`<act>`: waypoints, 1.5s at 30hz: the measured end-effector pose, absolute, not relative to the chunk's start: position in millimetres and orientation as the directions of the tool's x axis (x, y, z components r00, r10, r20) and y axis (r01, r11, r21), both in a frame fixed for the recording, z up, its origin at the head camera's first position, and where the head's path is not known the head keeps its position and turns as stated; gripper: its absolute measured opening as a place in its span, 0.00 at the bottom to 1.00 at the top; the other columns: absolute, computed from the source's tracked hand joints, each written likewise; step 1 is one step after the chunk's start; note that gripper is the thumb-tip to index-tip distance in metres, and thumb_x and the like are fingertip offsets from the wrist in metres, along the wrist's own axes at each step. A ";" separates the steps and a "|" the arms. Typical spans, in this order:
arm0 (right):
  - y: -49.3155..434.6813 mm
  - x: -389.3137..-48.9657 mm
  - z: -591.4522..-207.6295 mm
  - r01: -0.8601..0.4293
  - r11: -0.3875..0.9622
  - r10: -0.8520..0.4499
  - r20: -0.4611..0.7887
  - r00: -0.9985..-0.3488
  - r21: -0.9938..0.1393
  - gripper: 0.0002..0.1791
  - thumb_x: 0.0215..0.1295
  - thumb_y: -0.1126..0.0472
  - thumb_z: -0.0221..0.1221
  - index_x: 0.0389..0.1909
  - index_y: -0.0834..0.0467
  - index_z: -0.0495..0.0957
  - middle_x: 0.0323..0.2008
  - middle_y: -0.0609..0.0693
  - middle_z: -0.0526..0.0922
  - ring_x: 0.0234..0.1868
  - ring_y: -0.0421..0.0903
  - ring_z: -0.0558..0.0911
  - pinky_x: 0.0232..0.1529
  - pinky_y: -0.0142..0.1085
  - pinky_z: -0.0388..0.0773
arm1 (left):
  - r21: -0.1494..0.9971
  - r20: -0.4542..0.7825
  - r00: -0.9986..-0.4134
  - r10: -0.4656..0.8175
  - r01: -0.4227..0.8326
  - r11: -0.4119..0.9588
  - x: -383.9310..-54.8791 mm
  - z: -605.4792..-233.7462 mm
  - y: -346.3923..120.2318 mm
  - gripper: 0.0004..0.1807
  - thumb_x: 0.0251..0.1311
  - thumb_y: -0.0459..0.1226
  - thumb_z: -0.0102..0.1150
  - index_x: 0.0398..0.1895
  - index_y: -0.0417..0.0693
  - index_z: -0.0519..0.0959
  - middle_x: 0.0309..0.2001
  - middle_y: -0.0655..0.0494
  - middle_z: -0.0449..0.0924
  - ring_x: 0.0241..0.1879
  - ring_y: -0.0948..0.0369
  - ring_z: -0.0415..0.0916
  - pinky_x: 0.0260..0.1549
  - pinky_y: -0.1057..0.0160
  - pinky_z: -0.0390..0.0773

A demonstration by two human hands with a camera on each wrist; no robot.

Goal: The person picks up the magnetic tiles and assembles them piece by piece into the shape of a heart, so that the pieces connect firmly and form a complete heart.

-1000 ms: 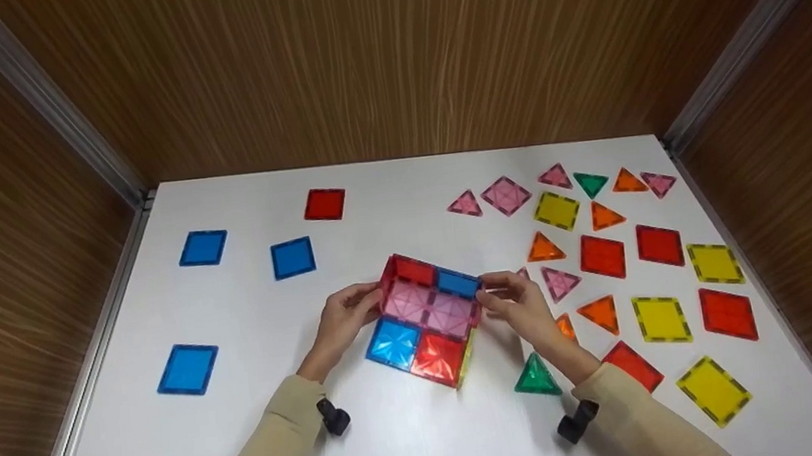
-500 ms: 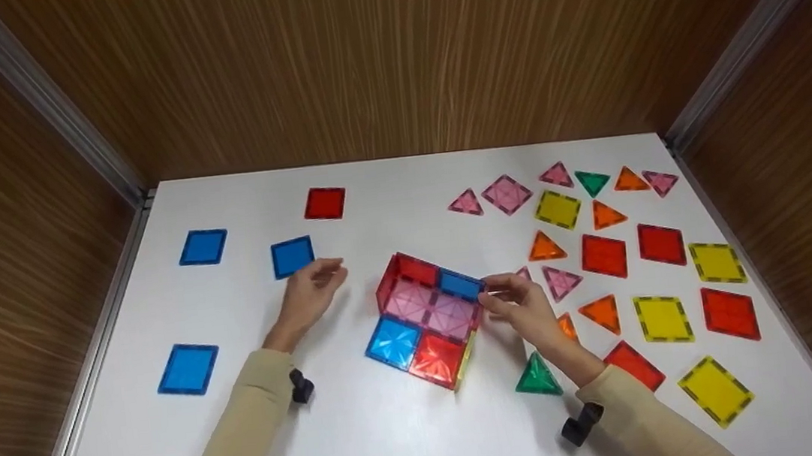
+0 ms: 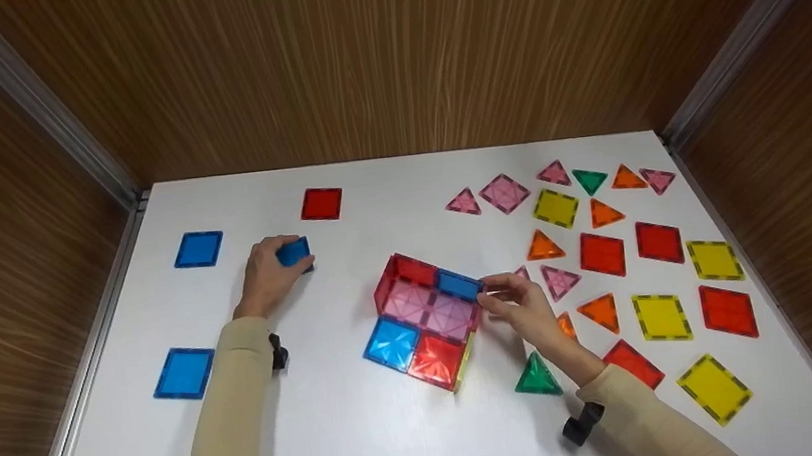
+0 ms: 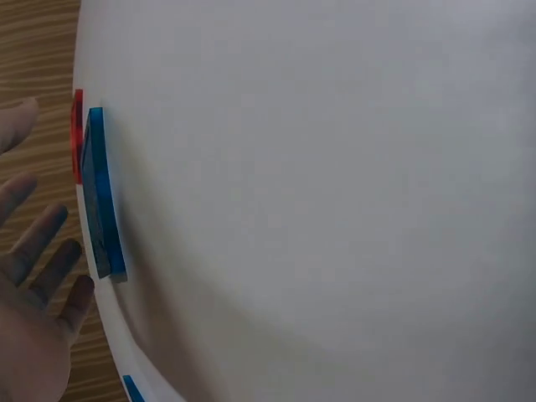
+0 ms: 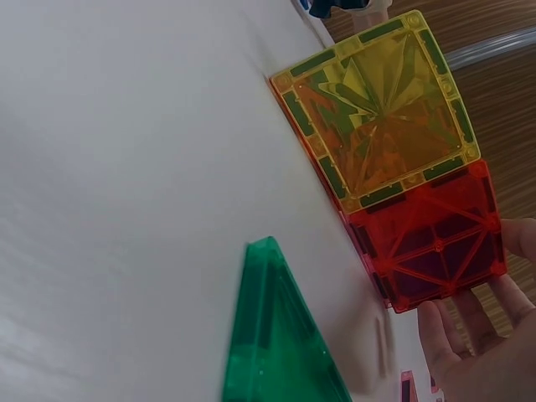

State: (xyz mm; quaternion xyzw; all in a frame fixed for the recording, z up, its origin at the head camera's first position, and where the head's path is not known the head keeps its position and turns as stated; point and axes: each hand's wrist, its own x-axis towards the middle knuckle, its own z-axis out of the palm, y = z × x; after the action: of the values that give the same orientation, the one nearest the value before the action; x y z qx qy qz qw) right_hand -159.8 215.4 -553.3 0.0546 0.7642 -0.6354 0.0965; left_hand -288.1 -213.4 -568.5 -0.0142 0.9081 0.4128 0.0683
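My left hand (image 3: 271, 272) spans a blue square magnetic tile (image 3: 292, 253), thumb by its right side and fingers over its upper edge. In the left wrist view those fingers (image 4: 33, 243) are spread beside the tile, which is seen nearly edge-on. At the centre stands a structure of magnetic tiles (image 3: 434, 316) with pink, red and blue squares and a yellow side. My right hand (image 3: 524, 306) holds its upper right corner. Up close, thumb and fingertips meet the edges of a red tile (image 5: 435, 234) joined to the yellow tile (image 5: 377, 109).
Two more blue squares, one upper left (image 3: 198, 249), and a red square (image 3: 321, 204) lie on the left half. Several red, yellow, pink and orange tiles cover the right. A green triangle (image 3: 537, 375) lies near the right forearm. Wood-grain walls (image 3: 388, 56) enclose the white table.
My left hand has let go of the structure's left side and moved left and up to the blue square. The right hand stays at the structure's corner.
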 end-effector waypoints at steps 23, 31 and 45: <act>215.0 -161.7 -552.7 0.170 0.202 -0.059 -0.185 -0.981 -0.965 0.21 0.72 0.57 0.67 0.62 0.58 0.81 0.60 0.57 0.84 0.54 0.49 0.83 0.51 0.42 0.89 | 0.640 -0.101 -0.986 0.130 0.035 0.767 -277.7 -573.9 -227.1 0.37 0.69 0.49 0.67 0.77 0.47 0.70 0.77 0.38 0.62 0.74 0.37 0.62 0.73 0.31 0.68; 218.2 -160.9 -554.2 0.187 0.198 -0.071 -0.205 -0.976 -0.962 0.23 0.72 0.54 0.68 0.63 0.58 0.80 0.61 0.57 0.83 0.55 0.48 0.83 0.52 0.41 0.89 | 0.622 -0.081 -0.989 0.123 0.046 0.782 -272.2 -577.4 -218.8 0.34 0.70 0.49 0.67 0.74 0.45 0.74 0.75 0.39 0.65 0.73 0.40 0.62 0.72 0.34 0.72; 216.7 -160.0 -552.8 0.171 0.199 -0.063 -0.186 -0.980 -0.965 0.23 0.72 0.57 0.68 0.63 0.61 0.80 0.60 0.60 0.83 0.51 0.46 0.83 0.50 0.39 0.89 | 0.714 -0.099 -0.993 0.066 -0.025 0.700 -244.4 -571.1 -207.9 0.35 0.68 0.55 0.67 0.73 0.48 0.74 0.73 0.40 0.65 0.73 0.42 0.64 0.75 0.34 0.67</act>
State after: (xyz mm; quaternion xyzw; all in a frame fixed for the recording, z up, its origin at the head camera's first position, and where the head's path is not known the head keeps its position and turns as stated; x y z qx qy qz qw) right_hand -160.0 216.7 -552.8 0.0351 0.7687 -0.6319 0.0924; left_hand -244.4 -207.9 -571.1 0.0112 0.9201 0.3872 0.0586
